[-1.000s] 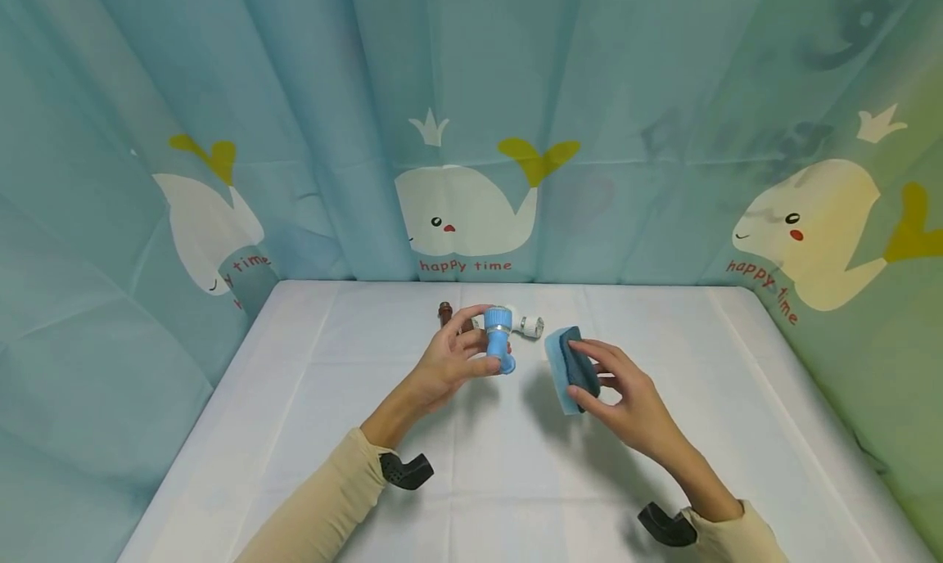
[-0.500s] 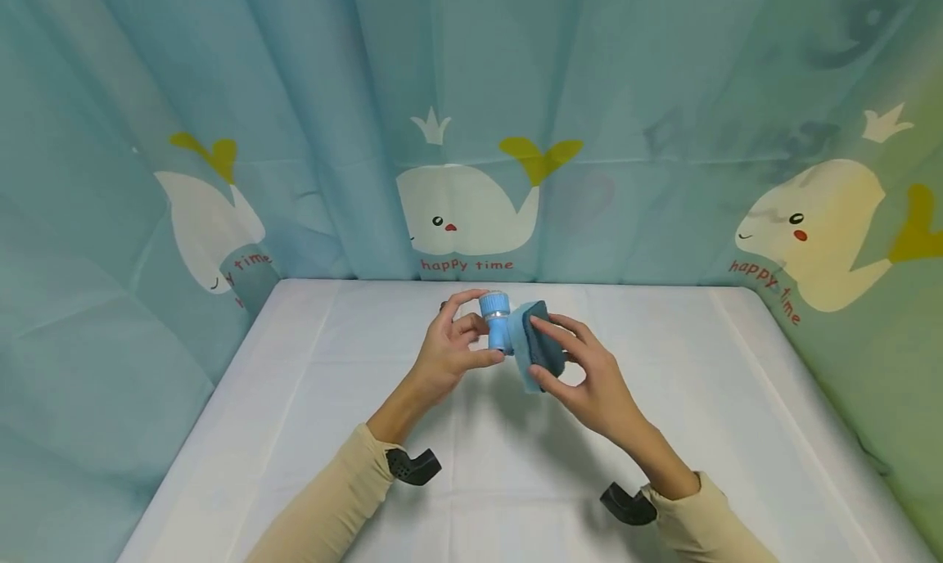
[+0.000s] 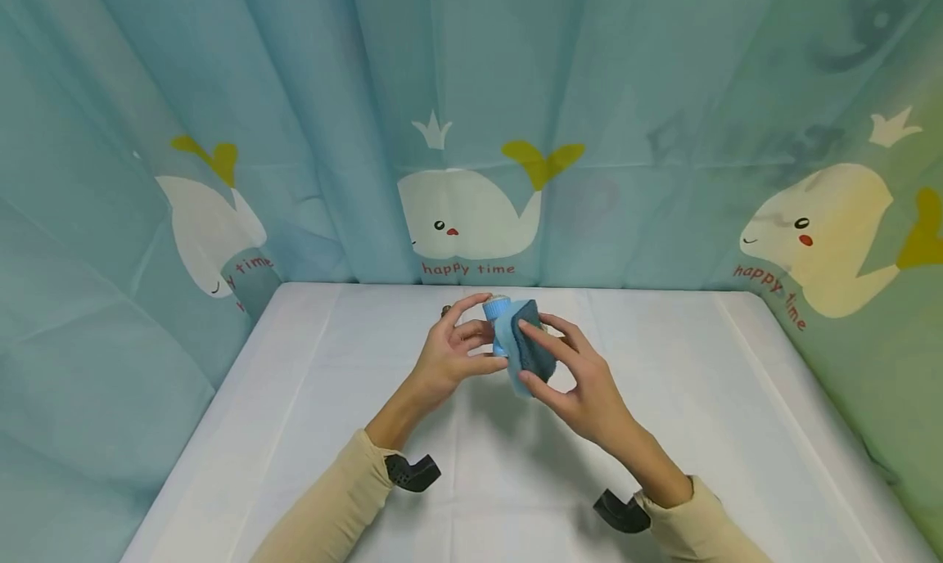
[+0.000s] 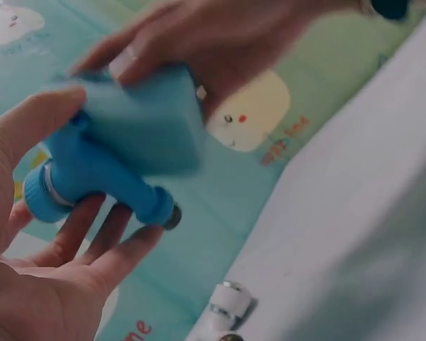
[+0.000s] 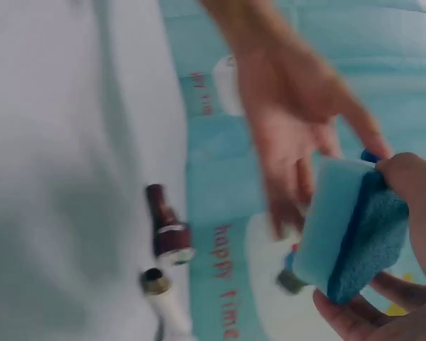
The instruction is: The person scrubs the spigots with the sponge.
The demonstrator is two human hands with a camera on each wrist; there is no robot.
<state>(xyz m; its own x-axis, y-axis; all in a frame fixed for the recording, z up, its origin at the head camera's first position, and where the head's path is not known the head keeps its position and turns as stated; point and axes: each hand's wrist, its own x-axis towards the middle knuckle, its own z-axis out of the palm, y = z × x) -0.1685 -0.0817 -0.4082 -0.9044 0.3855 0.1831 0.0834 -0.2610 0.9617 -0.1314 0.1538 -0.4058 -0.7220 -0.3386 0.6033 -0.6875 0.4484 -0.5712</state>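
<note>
My left hand (image 3: 451,357) grips a light-blue plastic angle valve (image 3: 497,306) above the table, its fingers and thumb around the body. In the left wrist view the valve (image 4: 92,167) shows a ribbed cap and a side branch with a dark end. My right hand (image 3: 585,383) pinches a two-layer sponge (image 3: 536,352), pale blue on one face and dark blue on the other. The sponge's pale face lies against the valve and covers much of it in the head view. In the right wrist view the sponge (image 5: 334,220) hides most of the valve.
Behind the hands, on the white-covered table (image 3: 354,497), lie a dark red valve (image 5: 172,238) and a white valve (image 5: 169,305). Only a bit of the red one shows beyond my left hand in the head view. A blue whale-print curtain (image 3: 633,219) surrounds the table's back and sides.
My right hand has moved left with the sponge, from apart to against the blue valve. My left hand has stayed nearly in place, and the valve has tilted slightly.
</note>
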